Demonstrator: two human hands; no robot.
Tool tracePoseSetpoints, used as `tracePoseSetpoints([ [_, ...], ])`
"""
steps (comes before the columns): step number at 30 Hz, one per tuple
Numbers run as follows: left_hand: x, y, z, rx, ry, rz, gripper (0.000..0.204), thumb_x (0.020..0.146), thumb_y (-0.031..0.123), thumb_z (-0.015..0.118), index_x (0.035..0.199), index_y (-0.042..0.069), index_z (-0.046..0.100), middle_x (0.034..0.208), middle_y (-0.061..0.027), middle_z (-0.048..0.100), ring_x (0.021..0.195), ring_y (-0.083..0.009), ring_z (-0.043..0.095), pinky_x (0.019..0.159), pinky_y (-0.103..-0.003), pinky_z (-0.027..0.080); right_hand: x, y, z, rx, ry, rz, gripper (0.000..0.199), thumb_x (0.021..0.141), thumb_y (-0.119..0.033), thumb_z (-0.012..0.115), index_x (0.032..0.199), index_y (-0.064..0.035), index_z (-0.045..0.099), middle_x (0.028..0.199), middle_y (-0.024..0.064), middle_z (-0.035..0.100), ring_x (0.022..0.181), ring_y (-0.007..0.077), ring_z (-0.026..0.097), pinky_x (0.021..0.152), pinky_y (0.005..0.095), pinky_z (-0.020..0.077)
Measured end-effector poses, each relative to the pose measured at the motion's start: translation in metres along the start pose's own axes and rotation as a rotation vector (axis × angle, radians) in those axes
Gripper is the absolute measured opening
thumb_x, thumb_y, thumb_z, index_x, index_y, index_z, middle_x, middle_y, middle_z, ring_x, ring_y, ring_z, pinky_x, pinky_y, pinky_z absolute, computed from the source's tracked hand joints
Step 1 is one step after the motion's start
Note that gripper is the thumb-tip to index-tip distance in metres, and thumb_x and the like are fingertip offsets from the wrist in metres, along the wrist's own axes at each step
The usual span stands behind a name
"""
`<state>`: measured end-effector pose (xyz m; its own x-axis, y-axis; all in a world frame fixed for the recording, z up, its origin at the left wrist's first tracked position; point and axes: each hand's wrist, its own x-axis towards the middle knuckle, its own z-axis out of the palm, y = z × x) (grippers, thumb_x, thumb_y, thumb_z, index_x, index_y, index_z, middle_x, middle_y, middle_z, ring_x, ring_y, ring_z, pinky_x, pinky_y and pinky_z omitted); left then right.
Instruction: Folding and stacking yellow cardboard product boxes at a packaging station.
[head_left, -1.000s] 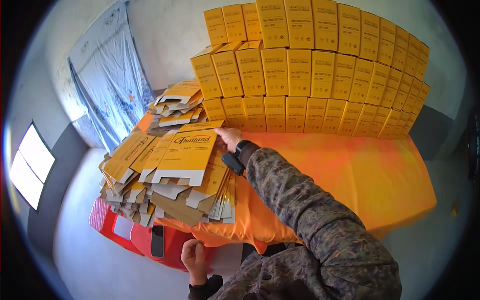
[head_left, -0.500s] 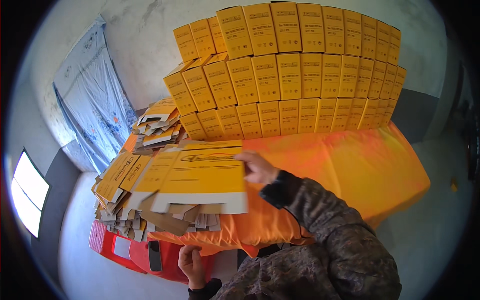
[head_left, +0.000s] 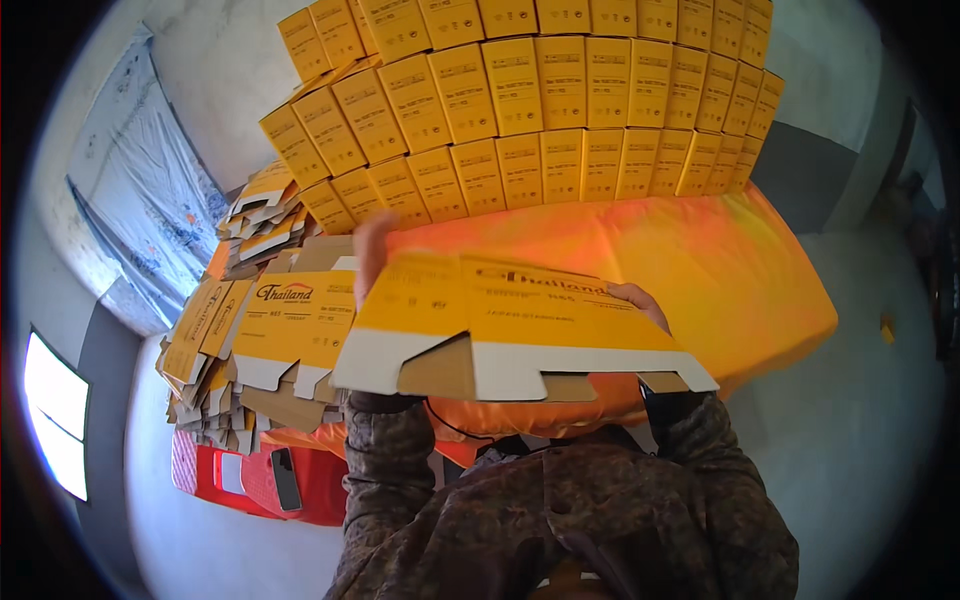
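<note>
A flattened yellow carton (head_left: 540, 310) with white and brown flaps is held up, tilted, in front of me over the near part of the table. My right hand (head_left: 640, 303) is closed on its far right edge, the fingers showing over the top. At the carton's left edge my left hand (head_left: 371, 255) stands upright, blurred, its fingers stretched upward; part of it is hidden behind the carton. Left of that hand lies a stack of flat cartons (head_left: 290, 320) with loose flaps hanging toward me.
Rows of closed yellow boxes (head_left: 520, 170) stand stacked along the table's far side. An orange cloth (head_left: 740, 270) covers the table. A second pile of flat cartons (head_left: 265, 215) lies farther left. Below the table's near edge, a phone (head_left: 285, 480) rests on a red seat (head_left: 255, 505).
The carton has come off the stack, moved right and toward me. My left hand has risen from below the table edge to the carton's left side. The view has tilted downward.
</note>
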<state>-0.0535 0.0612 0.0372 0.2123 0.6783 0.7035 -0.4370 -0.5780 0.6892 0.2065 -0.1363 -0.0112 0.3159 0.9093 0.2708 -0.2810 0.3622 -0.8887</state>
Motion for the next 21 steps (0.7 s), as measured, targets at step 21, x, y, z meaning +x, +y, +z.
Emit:
tracePoseSetpoints([
  [21, -0.047, -0.072, 0.042, 0.042, 0.139, -0.034, 0.058, 0.093, 0.037, 0.054, 0.134, 0.002, 0.033, 0.12, -0.0089, 0.049, 0.11, -0.0185, 0.048, 0.095, -0.032, 0.039, 0.048, 0.046, -0.059, -0.762, 0.331, -0.336, 0.063, 0.097, -0.054, 0.026, 0.125, -0.0006, 0.045, 0.118, 0.0092, 0.054, 0.105, 0.0171, 0.052, 0.088, 0.0301, 0.0429],
])
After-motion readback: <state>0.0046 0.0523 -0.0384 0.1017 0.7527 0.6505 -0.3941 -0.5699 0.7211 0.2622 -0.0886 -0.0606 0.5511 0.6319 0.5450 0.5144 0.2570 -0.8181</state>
